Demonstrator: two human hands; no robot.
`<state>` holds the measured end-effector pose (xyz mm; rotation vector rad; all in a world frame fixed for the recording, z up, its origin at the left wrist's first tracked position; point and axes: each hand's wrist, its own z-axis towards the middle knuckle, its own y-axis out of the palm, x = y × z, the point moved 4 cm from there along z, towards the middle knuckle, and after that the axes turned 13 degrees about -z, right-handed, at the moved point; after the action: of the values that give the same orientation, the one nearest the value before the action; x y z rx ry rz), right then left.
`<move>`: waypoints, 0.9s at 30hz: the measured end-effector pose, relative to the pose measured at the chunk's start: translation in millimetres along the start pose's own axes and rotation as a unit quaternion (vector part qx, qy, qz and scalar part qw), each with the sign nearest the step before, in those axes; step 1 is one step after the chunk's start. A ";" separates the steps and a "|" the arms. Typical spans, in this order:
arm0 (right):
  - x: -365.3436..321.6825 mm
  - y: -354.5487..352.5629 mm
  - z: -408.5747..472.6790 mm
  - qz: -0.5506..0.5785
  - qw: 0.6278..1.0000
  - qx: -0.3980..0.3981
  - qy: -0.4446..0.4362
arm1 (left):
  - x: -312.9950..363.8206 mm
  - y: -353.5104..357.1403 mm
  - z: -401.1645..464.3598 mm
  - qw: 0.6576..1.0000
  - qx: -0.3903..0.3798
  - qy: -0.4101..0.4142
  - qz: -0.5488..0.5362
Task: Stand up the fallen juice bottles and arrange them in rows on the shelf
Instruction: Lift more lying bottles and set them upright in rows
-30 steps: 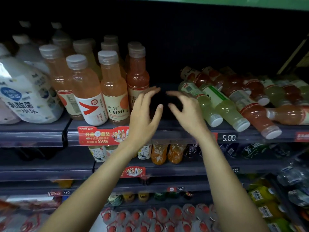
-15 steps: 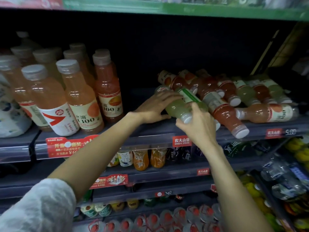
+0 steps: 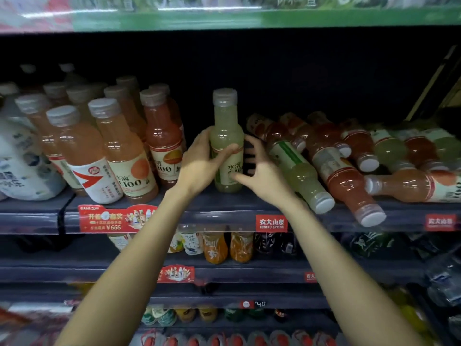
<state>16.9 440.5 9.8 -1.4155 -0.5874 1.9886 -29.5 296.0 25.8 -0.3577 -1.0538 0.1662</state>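
A pale green juice bottle [image 3: 226, 126] stands upright on the shelf [image 3: 224, 208], in the gap right of the standing orange and red bottles [image 3: 119, 151]. My left hand [image 3: 199, 161] grips its left side with the thumb across the label. My right hand [image 3: 262, 171] is at its right side, fingers spread, thumb touching the label. To the right, several fallen bottles lie in a heap: a green one [image 3: 299, 176], a red one [image 3: 349, 181] and others behind.
A large white bottle [image 3: 20, 161] sits at the far left. Red price tags [image 3: 271, 223] run along the shelf edge. Lower shelves hold more drinks [image 3: 214, 245]. The shelf above [image 3: 224, 18] overhangs.
The green bottle that lay on its side has been lifted out of the heap and now stands upright, to the left of the heap. Both hands moved with it.
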 end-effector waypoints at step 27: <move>-36.8 13.1 4.8 -0.178 0.979 0.055 -0.080 | 5.7 -27.6 -36.6 0.911 0.026 0.279 0.303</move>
<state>17.9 405.2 27.2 -1.0088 -0.7350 1.8224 4.3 264.5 24.3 -0.6354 -0.3434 0.6086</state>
